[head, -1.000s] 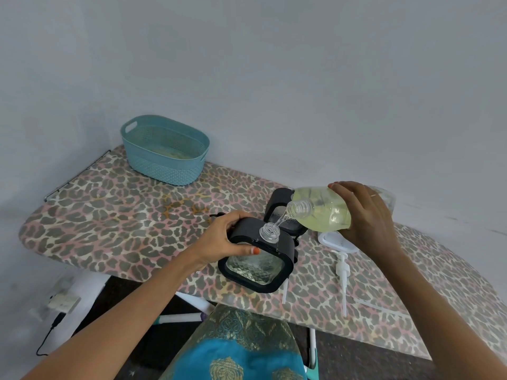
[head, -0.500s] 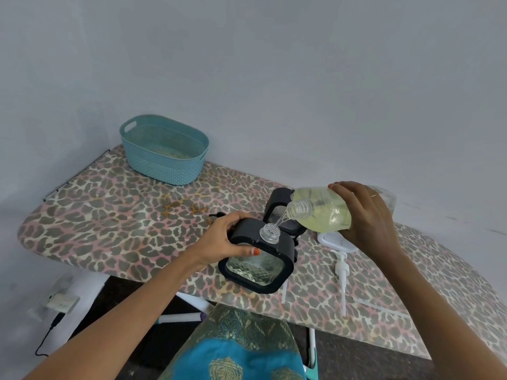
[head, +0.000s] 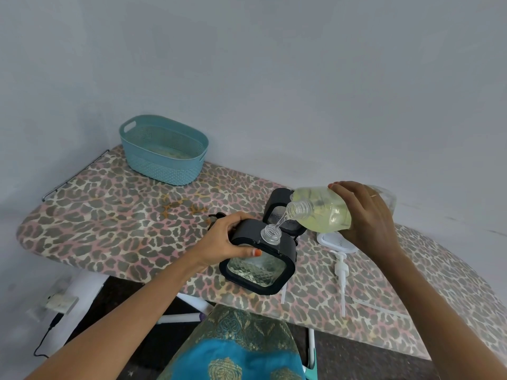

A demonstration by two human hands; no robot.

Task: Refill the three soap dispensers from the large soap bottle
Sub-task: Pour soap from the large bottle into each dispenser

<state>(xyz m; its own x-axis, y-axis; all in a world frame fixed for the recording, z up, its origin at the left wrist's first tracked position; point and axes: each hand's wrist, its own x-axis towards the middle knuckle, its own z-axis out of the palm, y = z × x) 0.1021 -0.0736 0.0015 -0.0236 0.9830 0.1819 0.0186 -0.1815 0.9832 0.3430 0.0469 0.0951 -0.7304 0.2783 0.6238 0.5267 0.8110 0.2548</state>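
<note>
My right hand [head: 366, 218] grips the large clear soap bottle [head: 321, 212], tilted with its open neck down to the left. A thin stream of yellowish soap runs from it into the open threaded neck of a square black-framed glass dispenser [head: 259, 266]. My left hand [head: 225, 242] holds that dispenser by its top left corner near the front edge of the board. A second black dispenser [head: 277, 204] stands just behind, partly hidden by the bottle. A white pump head with its tube [head: 341, 272] lies on the board to the right.
All of this sits on a leopard-print ironing board [head: 109, 223] against a grey wall. A teal woven basket [head: 163, 150] stands at the back left. A white soap dish or lid [head: 333, 241] lies under my right hand. A thin white tube [head: 378, 308] lies at front right.
</note>
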